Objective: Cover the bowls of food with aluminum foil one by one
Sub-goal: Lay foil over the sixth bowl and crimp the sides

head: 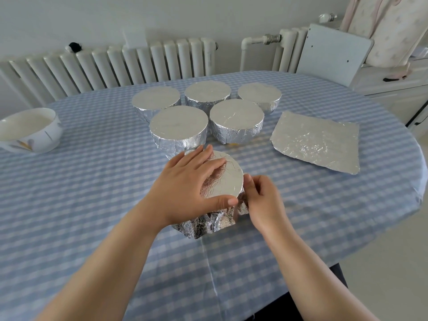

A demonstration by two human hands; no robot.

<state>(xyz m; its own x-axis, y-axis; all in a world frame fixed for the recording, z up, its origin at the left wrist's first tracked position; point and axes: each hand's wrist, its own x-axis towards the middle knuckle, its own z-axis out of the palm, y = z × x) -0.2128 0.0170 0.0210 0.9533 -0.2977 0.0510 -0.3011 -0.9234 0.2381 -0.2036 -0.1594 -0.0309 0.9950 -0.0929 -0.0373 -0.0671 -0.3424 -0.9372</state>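
Under my left hand [185, 188], spread flat, foil covers the sixth bowl [222, 181]; right hand [261, 200] pinches the side skirt. Next, I judge: crimp round.

6 foil-covered bowls [178, 128], 1 uncovered bowl [30, 130], 1 foil sheet [317, 142].

A home dining room, shown by the oval table [92, 205] under a blue-and-white checked tablecloth [301, 205], the white ribbed radiator [129, 63] along the wall beyond the hands, a white cabinet [391, 89] far right of them, and a ceramic bowl [30, 130].
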